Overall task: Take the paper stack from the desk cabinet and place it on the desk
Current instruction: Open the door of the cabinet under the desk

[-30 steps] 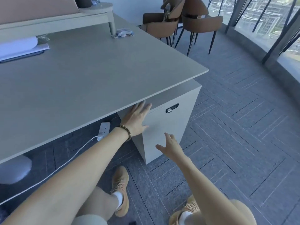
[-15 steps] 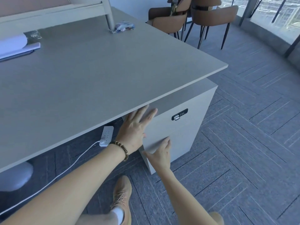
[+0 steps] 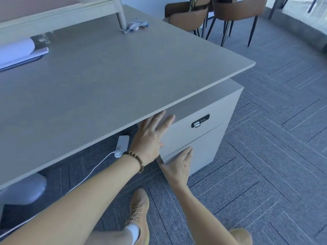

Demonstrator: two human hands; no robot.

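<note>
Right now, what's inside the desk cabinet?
Nothing inside shows. The desk cabinet is closed, both hands flat on its front by a combination lock. No paper stack shows there.

My left hand (image 3: 150,138) lies flat at frame centre, fingers spread; my right hand (image 3: 178,167), just below it, is open with fingers extended.

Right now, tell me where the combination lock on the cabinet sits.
In the head view, the combination lock sits on the cabinet's upper drawer front, just under the desk edge, right of the left hand and above the right hand.
</note>
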